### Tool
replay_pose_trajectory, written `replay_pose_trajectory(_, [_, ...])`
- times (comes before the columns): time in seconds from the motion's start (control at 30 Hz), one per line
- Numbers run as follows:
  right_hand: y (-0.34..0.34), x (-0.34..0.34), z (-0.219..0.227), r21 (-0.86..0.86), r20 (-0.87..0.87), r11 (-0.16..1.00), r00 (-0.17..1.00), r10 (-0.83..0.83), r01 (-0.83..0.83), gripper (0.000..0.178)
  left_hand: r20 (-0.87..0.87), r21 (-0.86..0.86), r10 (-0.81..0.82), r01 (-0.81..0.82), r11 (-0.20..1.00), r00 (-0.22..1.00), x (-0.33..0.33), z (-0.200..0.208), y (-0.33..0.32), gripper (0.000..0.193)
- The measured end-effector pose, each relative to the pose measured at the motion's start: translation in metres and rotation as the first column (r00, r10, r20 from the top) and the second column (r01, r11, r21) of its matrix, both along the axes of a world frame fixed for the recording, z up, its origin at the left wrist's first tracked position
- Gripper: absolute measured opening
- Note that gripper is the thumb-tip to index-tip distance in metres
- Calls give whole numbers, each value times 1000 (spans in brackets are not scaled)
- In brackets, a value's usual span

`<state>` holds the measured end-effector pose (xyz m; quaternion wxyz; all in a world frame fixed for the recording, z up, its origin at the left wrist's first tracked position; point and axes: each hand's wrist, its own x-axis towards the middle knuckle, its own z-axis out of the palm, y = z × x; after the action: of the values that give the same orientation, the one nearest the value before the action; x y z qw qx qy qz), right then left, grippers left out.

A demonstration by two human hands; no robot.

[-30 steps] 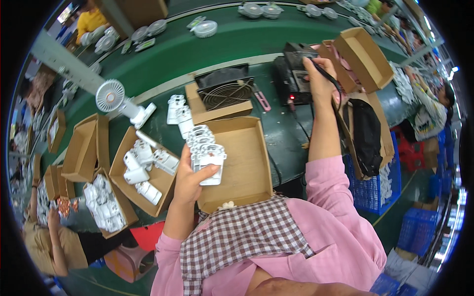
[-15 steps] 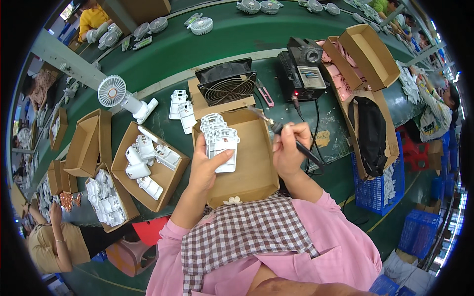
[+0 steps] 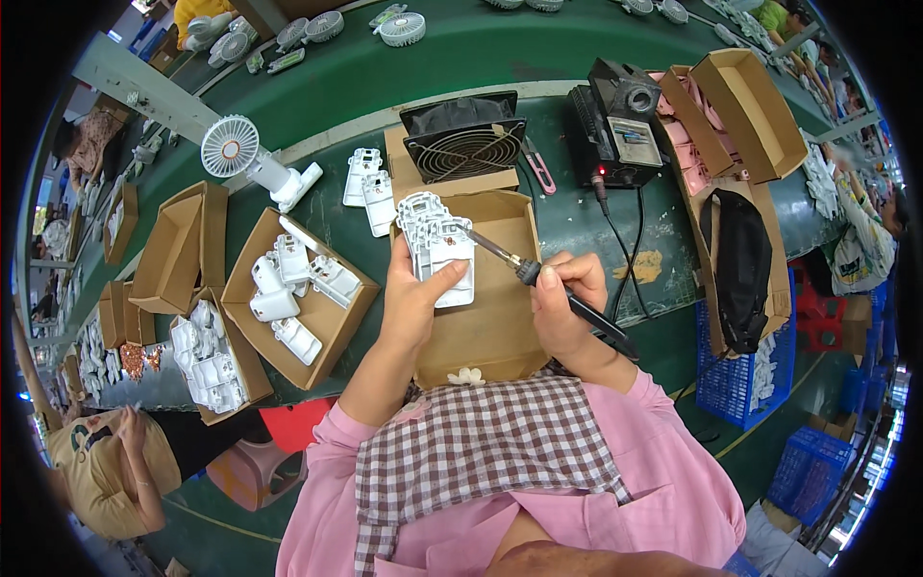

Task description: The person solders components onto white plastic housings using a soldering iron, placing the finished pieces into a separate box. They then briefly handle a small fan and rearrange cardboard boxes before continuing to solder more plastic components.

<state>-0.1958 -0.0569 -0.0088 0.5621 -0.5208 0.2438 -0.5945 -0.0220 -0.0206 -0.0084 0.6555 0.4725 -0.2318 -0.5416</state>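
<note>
A few white plastic shells [image 3: 454,281], overlapping like a fanned stack, are pinched in my left hand [image 3: 409,306], its thumb lying across the front one. Small copper-coloured parts show near that shell's upper end. My right hand [image 3: 569,300] grips a soldering iron [image 3: 601,330] by its black handle. Its metal tip reaches left to the upper edge of the front shell; whether it touches there is too small to tell. Beneath both hands is a shallow cardboard box [image 3: 481,354] close to my checked apron.
Behind the box stands a black fan [image 3: 466,154], with white shells [image 3: 378,197] at its left. The soldering station [image 3: 615,125] and pink-handled tool [image 3: 540,171] are farther right. A cardboard box of white parts [image 3: 336,351] and a white handheld fan [image 3: 274,178] stand left.
My right hand has brought the iron's tip down and left, from above the box to the front shell's upper edge. My left hand still holds the shells; the whole view has shifted slightly.
</note>
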Motion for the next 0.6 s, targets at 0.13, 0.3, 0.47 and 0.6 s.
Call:
replay_pose_trajectory(0.13, [-1,-1,-1,-27,-82,999,996,-23,20,17,-6,0,11,-11,1000,1000,0,0,1,57])
replay_pose_trajectory(0.3, [-2,1,3,-111,-185,992,980,-78,58,18,4,-18,35,-35,999,999,2,-2,1,60])
replay_pose_trajectory(0.47, [-2,3,2,-96,-221,994,972,-79,59,19,31,-20,46,-46,999,998,2,-4,2,60])
replay_pose_trajectory(0.6, [-3,3,-1,-111,-252,992,965,-78,51,19,50,-35,62,-60,998,997,1,-2,1,53])
